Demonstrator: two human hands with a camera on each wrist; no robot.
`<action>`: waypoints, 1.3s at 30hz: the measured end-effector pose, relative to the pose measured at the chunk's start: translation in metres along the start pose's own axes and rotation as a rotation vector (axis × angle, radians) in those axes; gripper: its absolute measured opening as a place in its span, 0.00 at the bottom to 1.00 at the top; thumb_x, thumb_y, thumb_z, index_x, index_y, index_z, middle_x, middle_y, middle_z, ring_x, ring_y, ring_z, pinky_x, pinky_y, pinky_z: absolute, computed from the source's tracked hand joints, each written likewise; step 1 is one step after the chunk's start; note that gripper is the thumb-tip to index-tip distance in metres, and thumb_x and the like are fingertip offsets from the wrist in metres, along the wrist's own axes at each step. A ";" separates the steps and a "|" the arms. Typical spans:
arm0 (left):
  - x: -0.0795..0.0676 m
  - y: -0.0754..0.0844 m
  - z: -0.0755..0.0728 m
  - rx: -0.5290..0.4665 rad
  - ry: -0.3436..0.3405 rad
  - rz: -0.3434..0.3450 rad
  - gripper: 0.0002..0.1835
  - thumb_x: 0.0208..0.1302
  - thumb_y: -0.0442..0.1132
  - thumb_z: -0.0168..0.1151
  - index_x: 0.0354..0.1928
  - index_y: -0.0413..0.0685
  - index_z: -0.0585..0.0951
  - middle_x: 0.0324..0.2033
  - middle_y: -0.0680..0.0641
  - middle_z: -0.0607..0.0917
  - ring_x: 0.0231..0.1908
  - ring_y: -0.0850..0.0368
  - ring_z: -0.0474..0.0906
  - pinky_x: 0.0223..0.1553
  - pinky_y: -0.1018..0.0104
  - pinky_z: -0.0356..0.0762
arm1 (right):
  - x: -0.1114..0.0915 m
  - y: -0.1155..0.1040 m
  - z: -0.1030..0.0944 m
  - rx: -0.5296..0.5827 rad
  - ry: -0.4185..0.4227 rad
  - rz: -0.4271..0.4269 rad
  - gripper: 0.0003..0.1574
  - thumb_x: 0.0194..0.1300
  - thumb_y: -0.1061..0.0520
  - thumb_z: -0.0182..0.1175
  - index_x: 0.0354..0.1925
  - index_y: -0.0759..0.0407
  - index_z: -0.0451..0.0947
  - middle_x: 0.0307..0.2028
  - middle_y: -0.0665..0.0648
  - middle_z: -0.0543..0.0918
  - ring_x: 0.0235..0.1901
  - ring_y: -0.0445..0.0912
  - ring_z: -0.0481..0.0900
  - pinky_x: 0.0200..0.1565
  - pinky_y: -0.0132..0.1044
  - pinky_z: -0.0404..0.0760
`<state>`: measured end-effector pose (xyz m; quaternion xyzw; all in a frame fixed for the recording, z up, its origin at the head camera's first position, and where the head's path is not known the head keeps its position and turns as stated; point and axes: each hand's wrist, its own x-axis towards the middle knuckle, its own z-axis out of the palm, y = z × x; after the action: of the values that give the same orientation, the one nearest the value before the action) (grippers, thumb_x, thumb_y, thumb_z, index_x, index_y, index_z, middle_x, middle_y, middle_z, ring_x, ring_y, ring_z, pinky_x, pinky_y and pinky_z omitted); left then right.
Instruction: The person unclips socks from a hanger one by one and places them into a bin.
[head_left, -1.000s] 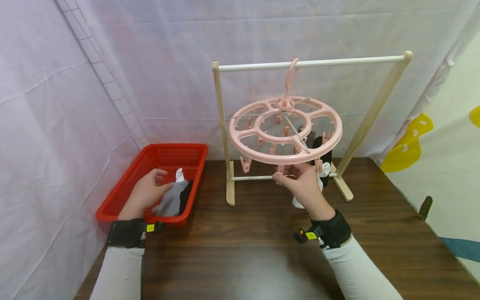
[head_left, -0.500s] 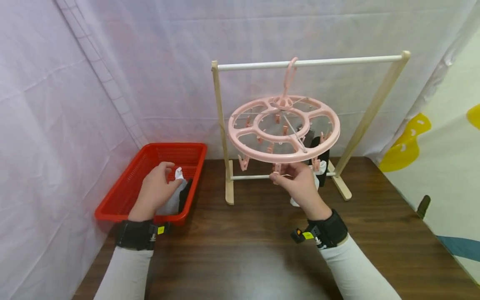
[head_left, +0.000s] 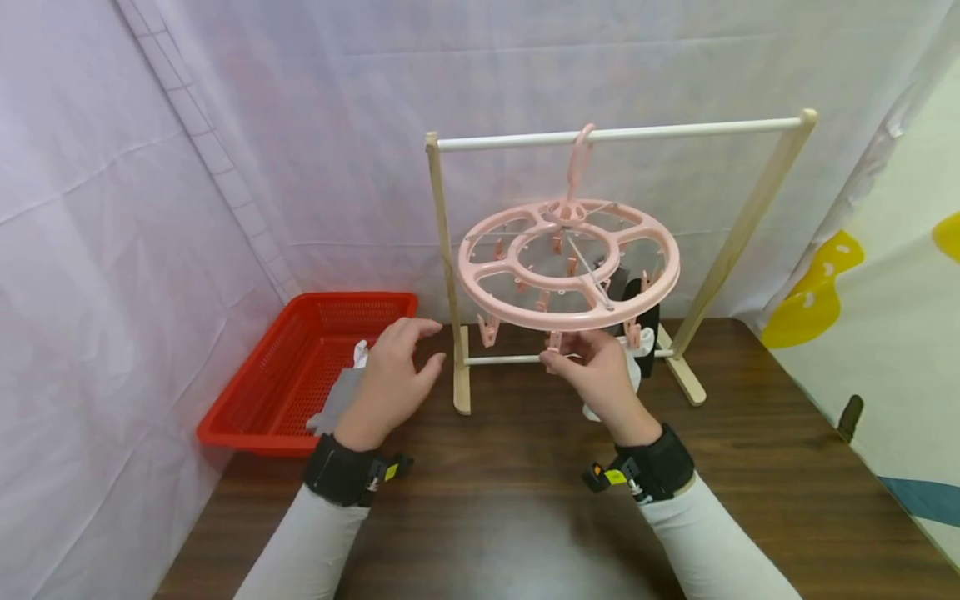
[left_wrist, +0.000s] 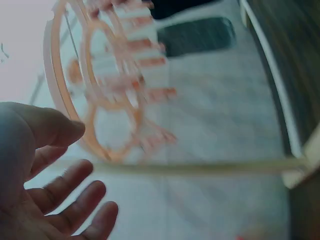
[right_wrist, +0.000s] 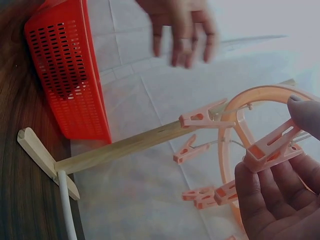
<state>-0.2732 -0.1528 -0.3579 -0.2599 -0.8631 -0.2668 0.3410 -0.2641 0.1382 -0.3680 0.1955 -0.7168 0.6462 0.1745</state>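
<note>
My right hand (head_left: 600,379) pinches a pink clothes peg (right_wrist: 270,147) between thumb and fingers, at the front rim of a round pink peg hanger (head_left: 555,319). Beside the red basket, my left hand (head_left: 390,379) is in the air with spread, slightly bent fingers. Nothing is between its fingers in the left wrist view. A grey cloth item (head_left: 341,396) and a small white one (head_left: 361,354) lie in the basket, partly hidden by that hand. Behind my right hand, black cloth (head_left: 649,365) and white cloth (head_left: 633,371) hang below the hanger.
The hanger hooks over the white bar (head_left: 697,131) of a wooden rack standing on the brown table (head_left: 480,517). To the left sits the red plastic basket (head_left: 225,437). White sheeting (head_left: 337,167) surrounds the back and left sides.
My left hand has moved right, from over the basket to beyond its right edge near the rack's left foot. My right hand keeps its pinch on the peg.
</note>
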 end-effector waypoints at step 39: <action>0.048 0.089 0.035 0.005 0.343 0.231 0.08 0.62 0.30 0.60 0.39 0.47 0.86 0.40 0.47 0.84 0.45 0.48 0.78 0.50 0.58 0.76 | -0.007 -0.032 -0.021 -0.445 -0.063 -0.203 0.27 0.52 0.45 0.73 0.50 0.50 0.80 0.35 0.52 0.86 0.33 0.41 0.85 0.34 0.39 0.86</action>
<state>-0.2635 -0.0535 -0.3194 -0.3069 -0.7575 -0.2642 0.5120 -0.2421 0.1568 -0.3420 0.2432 -0.8233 0.4451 0.2548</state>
